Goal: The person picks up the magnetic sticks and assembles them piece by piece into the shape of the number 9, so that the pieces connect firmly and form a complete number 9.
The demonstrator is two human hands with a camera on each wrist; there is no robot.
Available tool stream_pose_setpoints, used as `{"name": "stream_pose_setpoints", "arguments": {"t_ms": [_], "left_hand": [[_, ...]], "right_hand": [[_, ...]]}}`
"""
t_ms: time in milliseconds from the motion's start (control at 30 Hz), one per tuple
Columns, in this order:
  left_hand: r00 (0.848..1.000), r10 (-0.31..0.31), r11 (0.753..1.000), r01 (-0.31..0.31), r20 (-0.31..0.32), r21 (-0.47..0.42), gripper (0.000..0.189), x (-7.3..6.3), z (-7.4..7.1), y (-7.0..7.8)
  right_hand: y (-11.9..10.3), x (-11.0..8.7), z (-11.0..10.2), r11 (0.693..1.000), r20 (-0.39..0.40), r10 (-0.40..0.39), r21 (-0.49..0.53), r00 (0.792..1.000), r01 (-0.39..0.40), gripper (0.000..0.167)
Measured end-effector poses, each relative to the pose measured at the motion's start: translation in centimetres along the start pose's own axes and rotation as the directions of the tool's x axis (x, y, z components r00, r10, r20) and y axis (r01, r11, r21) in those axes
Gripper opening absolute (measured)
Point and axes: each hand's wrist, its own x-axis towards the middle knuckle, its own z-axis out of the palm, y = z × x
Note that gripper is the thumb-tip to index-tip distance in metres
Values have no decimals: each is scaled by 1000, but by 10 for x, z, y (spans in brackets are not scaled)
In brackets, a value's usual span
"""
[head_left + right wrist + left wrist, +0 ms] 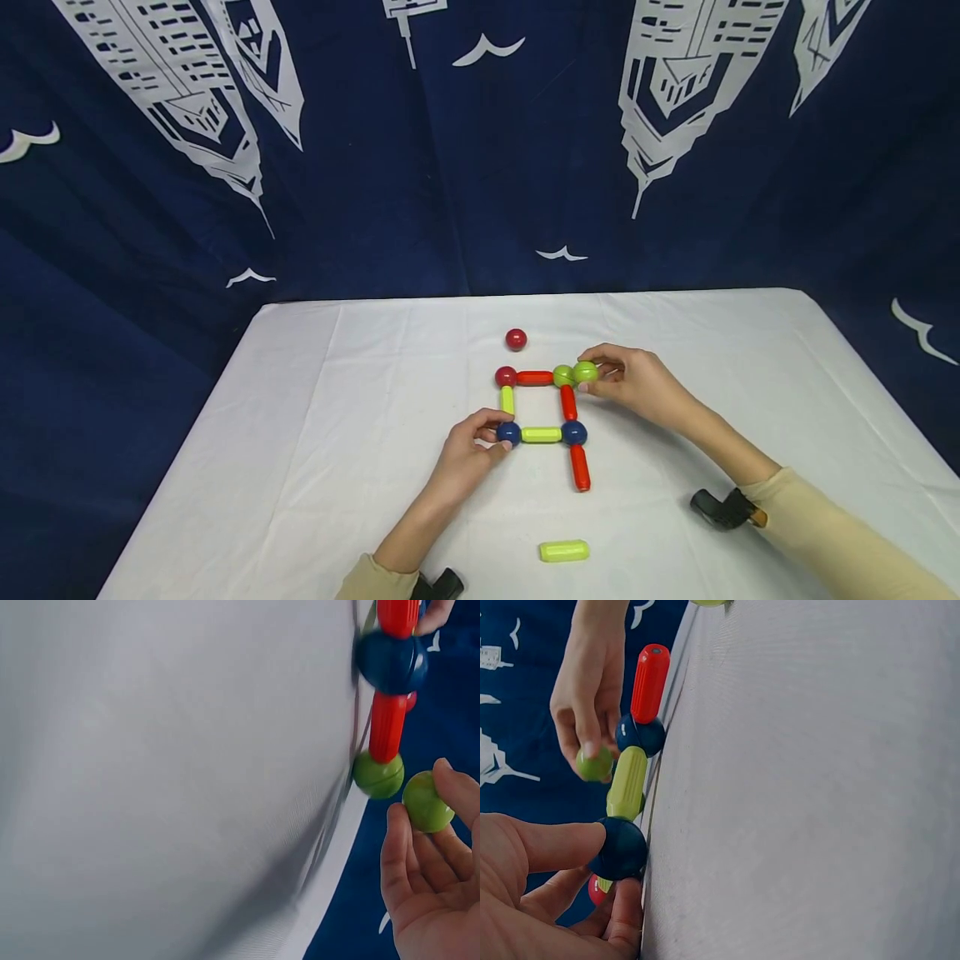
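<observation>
A square of rods and balls lies on the white cloth. Its corners are a red ball [506, 377], a green ball [563, 376] and two blue balls. My left hand [468, 458] pinches the near-left blue ball [620, 849] between thumb and fingers. My right hand [637, 385] holds a second green ball [428, 802] beside the green corner; in the right wrist view a narrow gap shows between them. Red rods [535, 378] form the far and right sides, yellow-green rods [541, 434] the left and near sides. From the right blue ball [574, 432] another red rod [581, 468] sticks out toward me.
Beyond the square lies a loose red ball [516, 339]. Nearer me is a loose yellow-green rod [564, 551]. The white-covered table [360, 400] ends at a dark blue printed curtain [450, 183].
</observation>
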Motion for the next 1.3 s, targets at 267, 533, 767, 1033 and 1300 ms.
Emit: {"name": "stream_pose_setpoints", "arguments": {"t_ms": [267,533,767,1033,1300], "left_hand": [[1000,18,1000,-18,0,-19,30,-1,0,1],[1000,5,1000,-5,5,-14,31,-2,0,1],[1000,17,999,-17,-2,-30,32,-4,0,5],[1000,2,1000,-2,1,-30,31,-3,0,3],[1000,3,1000,-3,2,-29,32,-2,0,3]], "right_hand": [[-6,-35,1,1000,1,15,5,1000,-15,35],[-14,-69,7,993,10,32,116,999,-33,39],[-19,-97,15,978,53,35,205,998,-45,38],[-26,-117,25,977,186,71,183,980,-106,33],[-31,-121,38,977,269,20,201,963,-76,35]]}}
